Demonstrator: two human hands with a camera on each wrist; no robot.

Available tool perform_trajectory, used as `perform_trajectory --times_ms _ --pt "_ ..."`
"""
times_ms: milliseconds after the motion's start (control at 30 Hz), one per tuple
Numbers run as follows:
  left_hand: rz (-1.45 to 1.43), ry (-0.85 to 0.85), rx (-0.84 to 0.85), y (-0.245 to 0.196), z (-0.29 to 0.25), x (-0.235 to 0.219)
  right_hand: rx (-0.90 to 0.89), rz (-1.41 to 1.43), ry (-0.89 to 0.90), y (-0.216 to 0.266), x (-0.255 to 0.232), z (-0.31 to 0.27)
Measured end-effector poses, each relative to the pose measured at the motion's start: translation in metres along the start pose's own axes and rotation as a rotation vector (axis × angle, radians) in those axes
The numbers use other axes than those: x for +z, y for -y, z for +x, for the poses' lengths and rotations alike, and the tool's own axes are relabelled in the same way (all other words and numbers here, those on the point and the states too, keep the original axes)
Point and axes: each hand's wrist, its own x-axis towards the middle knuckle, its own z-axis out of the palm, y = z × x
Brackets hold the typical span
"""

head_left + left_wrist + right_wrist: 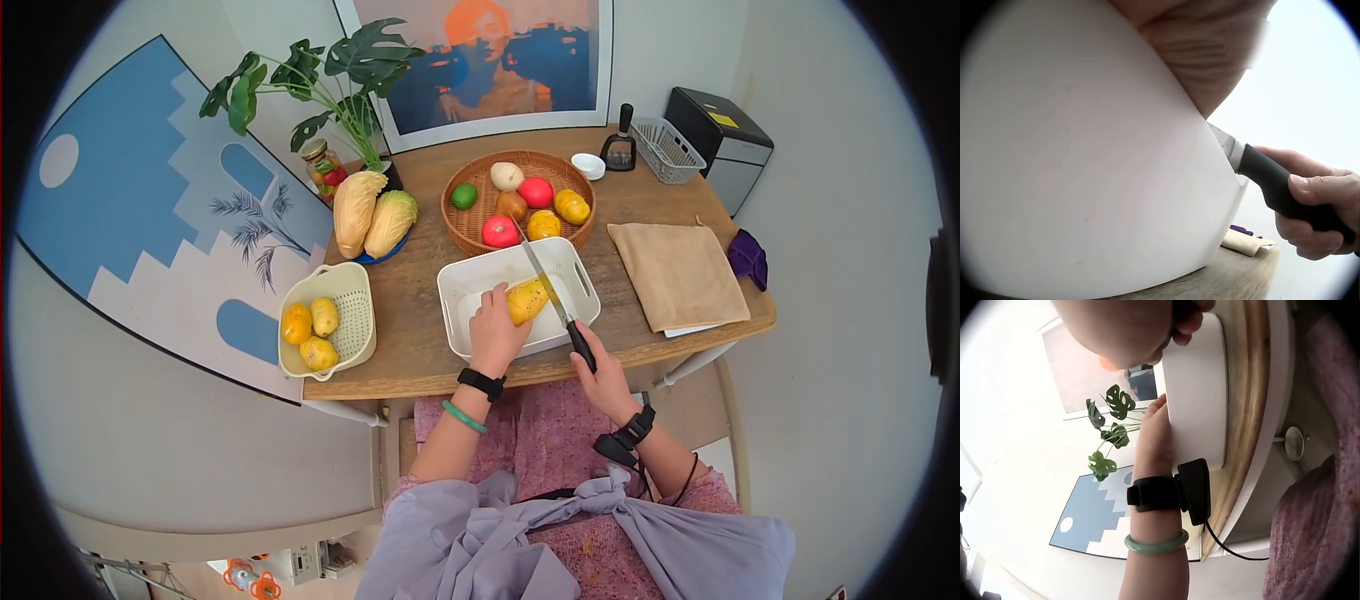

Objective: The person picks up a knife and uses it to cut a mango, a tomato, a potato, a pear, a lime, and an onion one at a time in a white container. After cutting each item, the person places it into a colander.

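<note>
Inside a white plastic bin [462,290] near the table's front edge lies an oblong yellow fruit [526,300] with dark specks. My left hand [497,328] holds it from the left, fingers and thumb around its near end. My right hand [600,378] grips the black handle [1269,178] of a kitchen knife [548,281]. Its long blade slants over the bin and overlaps the fruit's right end in the head view. The left wrist view shows the right hand [1322,200] wrapped around the handle; there the bin's wall hides the fruit.
Behind the bin stands a round wicker basket [452,222] of mixed produce. A pale yellow colander [358,325] with several yellow fruits is at left, near cabbages [385,222]. On the right are a folded tan cloth bag [680,275], a grey basket [668,150] and a black-and-silver appliance [735,150].
</note>
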Motion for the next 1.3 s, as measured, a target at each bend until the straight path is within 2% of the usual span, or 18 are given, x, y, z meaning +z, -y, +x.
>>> perform_trajectory --times_ms 167,233,567,667,733,867,967,1067,1133,1167,1233,1300 --pt "0.011 0.023 -0.010 -0.001 0.000 -0.001 0.041 -0.014 0.049 0.000 -0.002 0.000" --pt "0.011 0.022 -0.010 -0.001 0.000 -0.001 -0.012 0.012 -0.016 0.006 -0.001 0.000" --pt "0.030 0.039 -0.031 0.000 0.001 0.000 -0.074 0.015 -0.015 0.003 0.000 0.001" --pt "0.031 0.037 -0.029 0.000 0.002 0.000 -0.037 0.015 0.046 0.001 -0.001 0.001" --pt "0.027 0.031 -0.026 0.000 0.001 0.000 -0.052 0.015 -0.014 0.002 0.000 0.000" --pt "0.039 0.045 -0.032 -0.005 0.001 -0.004 -0.016 0.002 -0.024 0.000 0.001 -0.001" --pt "0.026 0.028 -0.016 -0.009 -0.001 -0.007 -0.096 -0.013 -0.067 0.004 0.001 0.000" --pt "0.023 -0.042 -0.011 -0.003 0.000 0.006 -0.092 -0.030 -0.056 0.005 -0.002 0.000" --pt "0.036 -0.039 -0.055 0.001 0.001 0.010 0.051 0.002 0.041 0.005 -0.002 0.000" --pt "0.037 -0.044 -0.055 0.000 0.003 0.007 0.046 0.002 0.042 0.004 -0.001 0.002" --pt "0.037 -0.010 -0.054 -0.001 0.000 0.004 -0.074 -0.010 -0.066 0.002 0.001 0.000" --pt "0.012 0.018 -0.051 -0.004 -0.001 0.000 -0.045 -0.011 -0.055 0.002 0.000 -0.001"
